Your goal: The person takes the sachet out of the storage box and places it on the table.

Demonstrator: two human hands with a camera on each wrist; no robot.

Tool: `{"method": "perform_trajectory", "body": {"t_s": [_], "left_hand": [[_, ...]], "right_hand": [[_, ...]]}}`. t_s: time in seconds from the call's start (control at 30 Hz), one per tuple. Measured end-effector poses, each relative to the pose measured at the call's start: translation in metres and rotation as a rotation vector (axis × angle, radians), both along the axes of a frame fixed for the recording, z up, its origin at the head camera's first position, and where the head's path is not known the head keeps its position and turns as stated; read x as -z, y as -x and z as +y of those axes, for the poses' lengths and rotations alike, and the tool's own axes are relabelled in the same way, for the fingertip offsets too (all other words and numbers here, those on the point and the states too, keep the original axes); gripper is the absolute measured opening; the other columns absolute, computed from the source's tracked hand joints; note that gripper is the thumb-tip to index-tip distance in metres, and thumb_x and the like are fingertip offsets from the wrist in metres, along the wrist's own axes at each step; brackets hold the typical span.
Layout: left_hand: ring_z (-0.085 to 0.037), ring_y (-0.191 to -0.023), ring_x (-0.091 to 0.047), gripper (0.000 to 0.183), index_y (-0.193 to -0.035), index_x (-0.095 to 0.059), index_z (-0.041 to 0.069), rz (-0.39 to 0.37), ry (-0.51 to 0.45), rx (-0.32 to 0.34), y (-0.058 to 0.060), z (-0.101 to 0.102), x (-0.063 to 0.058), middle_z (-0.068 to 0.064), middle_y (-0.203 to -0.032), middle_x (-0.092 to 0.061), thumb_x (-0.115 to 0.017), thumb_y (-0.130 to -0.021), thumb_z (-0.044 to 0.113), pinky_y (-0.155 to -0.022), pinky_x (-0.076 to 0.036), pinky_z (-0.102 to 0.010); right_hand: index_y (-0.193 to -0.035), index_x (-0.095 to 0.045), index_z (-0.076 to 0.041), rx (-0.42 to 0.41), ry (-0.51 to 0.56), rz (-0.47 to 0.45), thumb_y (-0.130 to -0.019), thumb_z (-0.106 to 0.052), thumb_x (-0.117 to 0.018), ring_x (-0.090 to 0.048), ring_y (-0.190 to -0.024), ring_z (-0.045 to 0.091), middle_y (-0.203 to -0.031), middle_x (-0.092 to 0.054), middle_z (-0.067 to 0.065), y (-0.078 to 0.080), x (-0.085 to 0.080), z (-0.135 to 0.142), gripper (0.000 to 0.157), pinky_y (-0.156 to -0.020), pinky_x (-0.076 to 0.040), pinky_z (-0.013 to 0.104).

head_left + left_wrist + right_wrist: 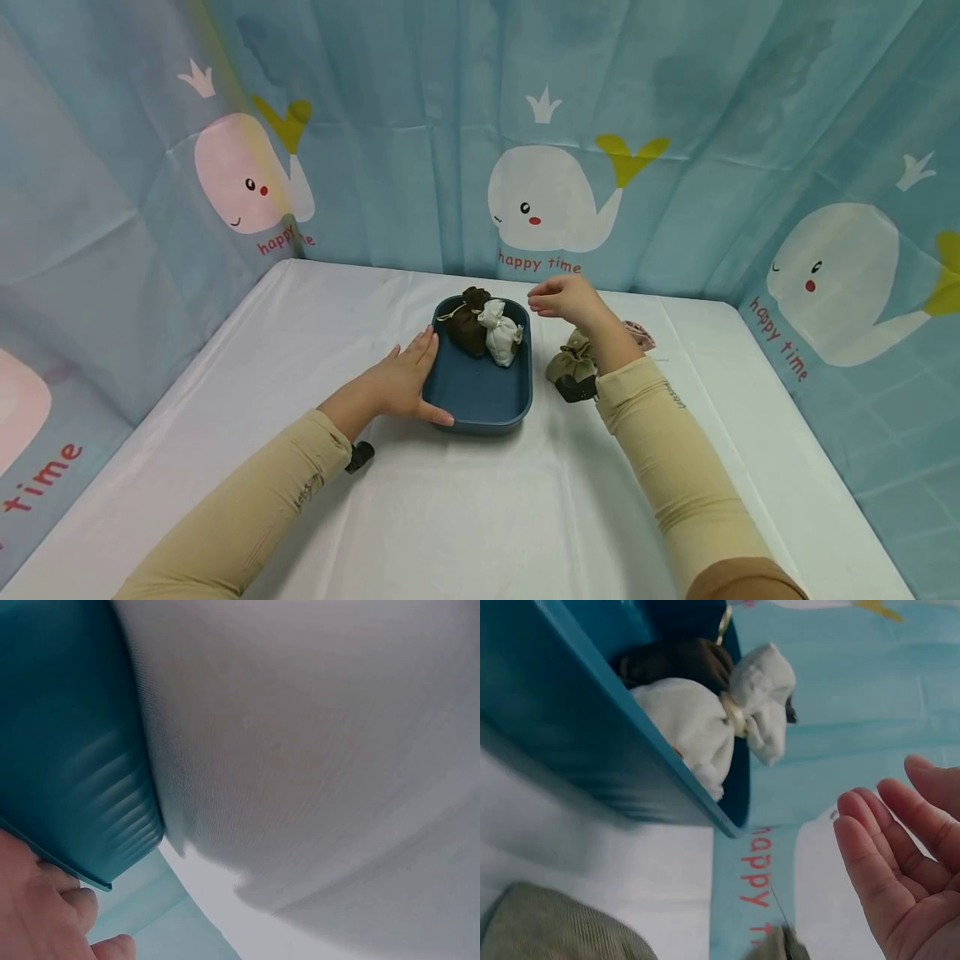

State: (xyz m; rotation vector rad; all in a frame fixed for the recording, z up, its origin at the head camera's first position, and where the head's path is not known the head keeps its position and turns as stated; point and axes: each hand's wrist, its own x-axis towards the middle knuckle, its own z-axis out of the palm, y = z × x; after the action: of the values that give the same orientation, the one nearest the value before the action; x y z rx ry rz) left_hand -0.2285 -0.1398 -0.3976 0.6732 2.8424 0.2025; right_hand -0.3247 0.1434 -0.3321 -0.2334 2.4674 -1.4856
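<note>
A blue rectangular tub stands on the white-covered table. Inside its far end lie a dark brown drawstring pouch and a white drawstring pouch, side by side. My left hand rests along the tub's left rim, fingers straight and thumb at the near corner. Past the tub's right rim, my right hand hovers in the air with loosely bent fingers and holds nothing; the right wrist view shows its bare palm. Below the right forearm sits an olive green pouch, partly hidden by it.
A pink pouch peeks out to the right of the right forearm. Light blue curtains printed with whales enclose the table at the back and sides. White cloth covers the tabletop. A dark wrist camera hangs under the right cuff.
</note>
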Motion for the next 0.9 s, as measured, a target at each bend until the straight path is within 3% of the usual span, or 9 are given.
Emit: {"method": "perform_trajectory", "body": {"t_s": [0.5, 0.73, 0.9], "left_hand": [[-0.025, -0.14, 0.004, 0.138, -0.145, 0.007, 0.003, 0.004, 0.006, -0.006, 0.002, -0.001, 0.004, -0.013, -0.152, 0.011, -0.046, -0.052, 0.09, -0.108, -0.011, -0.053], [-0.026, -0.14, 0.004, 0.138, -0.145, 0.007, 0.004, -0.002, 0.01, -0.002, 0.001, -0.001, 0.003, -0.013, -0.152, 0.012, -0.044, -0.051, 0.091, -0.108, -0.011, -0.053], [-0.024, -0.14, 0.006, 0.137, -0.145, 0.007, 0.004, -0.004, 0.011, -0.005, 0.001, -0.001, 0.002, -0.013, -0.152, 0.012, -0.048, -0.053, 0.089, -0.108, -0.011, -0.053]], "right_hand": [[-0.11, -0.065, -0.007, 0.006, -0.079, -0.013, -0.089, -0.02, -0.061, -0.06, -0.1, 0.023, -0.112, -0.06, 0.009, 0.017, 0.009, -0.03, 0.025, -0.088, -0.047, 0.033], [-0.106, -0.066, -0.002, 0.016, -0.065, -0.006, -0.088, -0.016, -0.062, -0.062, -0.094, 0.021, -0.104, -0.064, 0.011, 0.02, 0.01, -0.033, 0.023, -0.081, -0.05, 0.03], [-0.108, -0.065, -0.003, 0.008, -0.063, -0.036, -0.089, -0.016, -0.061, -0.061, -0.098, 0.022, -0.109, -0.062, 0.012, 0.025, 0.014, -0.035, 0.024, -0.082, -0.05, 0.03]]}}
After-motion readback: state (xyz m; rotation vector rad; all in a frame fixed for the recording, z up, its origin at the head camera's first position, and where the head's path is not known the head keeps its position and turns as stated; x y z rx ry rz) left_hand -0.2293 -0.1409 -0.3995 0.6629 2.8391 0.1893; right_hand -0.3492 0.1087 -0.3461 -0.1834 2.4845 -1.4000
